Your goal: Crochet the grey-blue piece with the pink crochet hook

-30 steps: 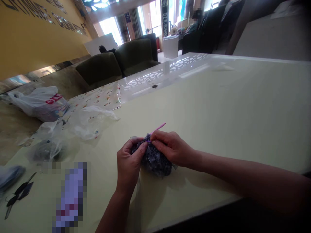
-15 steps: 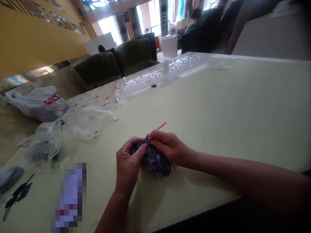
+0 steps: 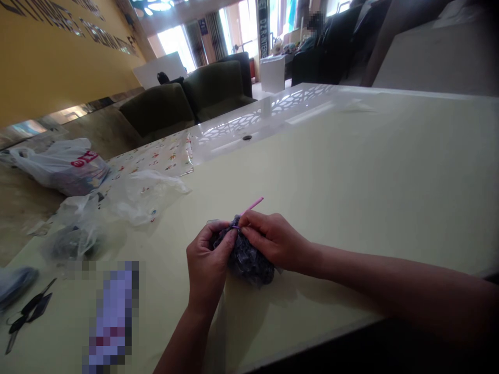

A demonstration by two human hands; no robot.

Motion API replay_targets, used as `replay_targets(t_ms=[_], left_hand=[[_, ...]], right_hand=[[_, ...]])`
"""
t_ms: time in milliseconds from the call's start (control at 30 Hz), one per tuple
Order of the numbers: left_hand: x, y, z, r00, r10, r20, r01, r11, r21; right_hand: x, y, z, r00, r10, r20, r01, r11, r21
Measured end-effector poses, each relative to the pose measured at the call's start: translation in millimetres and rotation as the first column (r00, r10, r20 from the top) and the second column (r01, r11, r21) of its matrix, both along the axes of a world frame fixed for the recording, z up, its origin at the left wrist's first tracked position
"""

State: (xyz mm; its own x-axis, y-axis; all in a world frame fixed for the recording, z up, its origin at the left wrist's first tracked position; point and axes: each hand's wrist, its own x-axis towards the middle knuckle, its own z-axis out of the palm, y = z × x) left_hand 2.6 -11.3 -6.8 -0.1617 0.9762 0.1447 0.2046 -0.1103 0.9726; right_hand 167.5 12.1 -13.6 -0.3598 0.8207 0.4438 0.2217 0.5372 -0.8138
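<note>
A bunched, dark blue-grey piece of crochet work (image 3: 252, 262), with a filmy, shiny look, hangs between my hands just over the table. My left hand (image 3: 208, 252) pinches its upper left edge between thumb and fingers. In my right hand (image 3: 273, 236) is a pink crochet hook (image 3: 253, 205), held between thumb and forefinger; its far end sticks out above the knuckles and its working tip reaches the piece beside my left thumb. The stitches under my fingers are partly hidden.
On the pale table (image 3: 351, 197), a ring of keys (image 3: 29, 314) and a pixelated purple item (image 3: 113, 311) lie at the left. Crumpled clear plastic bags (image 3: 144, 195) and a full white carrier bag (image 3: 66, 163) are behind them. Green chairs (image 3: 214, 91) stand beyond.
The pink hook has shifted slightly down and left, with its far end lower than before. Both hands stay nearly in place on the work.
</note>
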Motion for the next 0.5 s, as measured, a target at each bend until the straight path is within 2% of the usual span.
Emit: replay_targets(t_ms=[133, 200, 300, 400, 500], left_hand=[[1.0, 0.1, 1.3, 1.0, 0.011, -0.028, -0.011, 1.0, 0.008], [0.7, 0.5, 2.3, 1.0, -0.004, -0.03, 0.004, 1.0, 0.001], [-0.4, 1.5, 3.3, 0.999, -0.034, 0.0, 0.034, 0.999, -0.027], [-1.0, 2.2, 3.3, 0.998, -0.039, 0.047, 0.041, 0.998, -0.049], [-0.8, 1.9, 2.5, 0.998, -0.027, 0.064, 0.03, 0.998, -0.053]], right_hand=[[0.3, -1.9, -2.9, 0.994, -0.029, 0.105, 0.016, 0.992, 0.124], [-0.1, -2.4, -4.5, 0.994, -0.038, 0.106, 0.023, 0.99, 0.138], [-1.3, -2.2, -5.3, 1.0, -0.012, 0.006, 0.012, 0.999, 0.043], [-2.1, -0.9, -4.3, 0.989, 0.047, -0.142, -0.055, 0.997, -0.051], [-1.8, 0.4, -3.0, 0.984, 0.063, -0.168, -0.077, 0.994, -0.073]])
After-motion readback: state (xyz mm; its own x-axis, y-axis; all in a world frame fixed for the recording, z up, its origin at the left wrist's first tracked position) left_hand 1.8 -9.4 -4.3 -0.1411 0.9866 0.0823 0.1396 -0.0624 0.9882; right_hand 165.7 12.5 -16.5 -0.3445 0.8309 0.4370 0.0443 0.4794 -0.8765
